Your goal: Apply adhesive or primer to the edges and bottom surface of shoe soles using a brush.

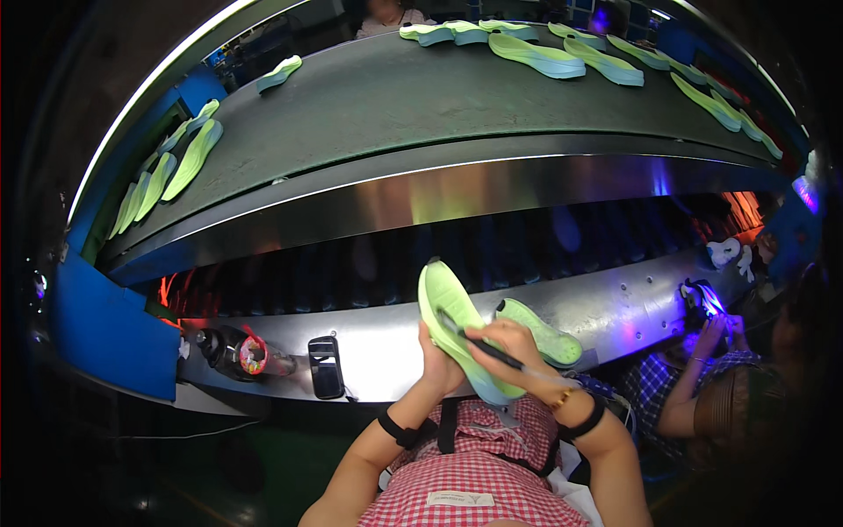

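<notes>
A yellow-green shoe sole (450, 294) with a pale blue heel is tilted in front of me, its hollow inner side up. My left hand (439, 362) grips it by the left edge. In my right hand (509, 344) is a black-handled brush (494, 353), its head down inside the sole; the bristles are blurred. Just right of that hand, a second light green sole (543, 334) lies on the metal ledge (597, 307).
Beyond the ledge runs a dark conveyor belt (378, 105) carrying several more soles (536, 55). A black phone (326, 367) and a dark bottle (219, 347) stand on the ledge at left. At right, a co-worker's hands (716, 332) work under violet light.
</notes>
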Tool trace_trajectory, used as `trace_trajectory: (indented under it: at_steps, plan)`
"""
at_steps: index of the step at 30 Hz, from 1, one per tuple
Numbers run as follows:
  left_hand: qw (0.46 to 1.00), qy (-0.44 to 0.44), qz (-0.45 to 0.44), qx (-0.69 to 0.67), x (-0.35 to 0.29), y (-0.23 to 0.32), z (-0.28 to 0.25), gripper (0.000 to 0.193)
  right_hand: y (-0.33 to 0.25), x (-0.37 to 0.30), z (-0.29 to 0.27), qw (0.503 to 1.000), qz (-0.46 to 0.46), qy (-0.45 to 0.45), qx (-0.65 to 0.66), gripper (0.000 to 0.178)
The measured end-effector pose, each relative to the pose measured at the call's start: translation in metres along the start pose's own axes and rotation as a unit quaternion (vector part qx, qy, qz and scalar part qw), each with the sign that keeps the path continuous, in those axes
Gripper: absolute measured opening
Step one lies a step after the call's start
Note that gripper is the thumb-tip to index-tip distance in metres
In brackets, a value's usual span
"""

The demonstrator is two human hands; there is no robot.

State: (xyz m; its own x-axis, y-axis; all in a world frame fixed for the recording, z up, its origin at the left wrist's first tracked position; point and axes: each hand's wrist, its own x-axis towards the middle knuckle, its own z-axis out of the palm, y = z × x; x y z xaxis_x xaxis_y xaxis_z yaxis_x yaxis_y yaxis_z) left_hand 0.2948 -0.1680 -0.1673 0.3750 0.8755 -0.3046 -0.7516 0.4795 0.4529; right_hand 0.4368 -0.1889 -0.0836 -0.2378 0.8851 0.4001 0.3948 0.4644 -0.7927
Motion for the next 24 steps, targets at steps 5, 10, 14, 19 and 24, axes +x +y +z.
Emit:
trace_trajectory:
  at_steps: [5, 10, 14, 19, 24]
  plan:
    - [0.997, -0.077, 0.01, 0.003, -0.003, 0.038, -0.011, 0.076, -0.003, -0.038, -0.024, 0.987, -0.004, -0.137, 0.083, 0.022]
    - [0.993, -0.102, -0.048, -0.017, -0.027, 0.021, 0.023, 0.077, -0.021, 0.003, -0.038, 0.986, 0.085, 0.039, 0.139, 0.021]
    - [0.986, -0.131, -0.051, -0.087, -0.026, 0.02, 0.039, 0.078, -0.031, -0.001, -0.024, 0.981, 0.094, -0.071, 0.157, 0.02]
    - [0.992, -0.124, -0.01, -0.024, -0.031, 0.027, 0.034, 0.082, -0.027, 0.0, -0.035, 0.983, 0.077, 0.006, 0.168, 0.019]
    - [0.993, -0.107, 0.057, 0.002, -0.027, 0.037, 0.045, 0.096, -0.037, -0.013, -0.036, 0.963, 0.02, -0.151, 0.221, 0.022]
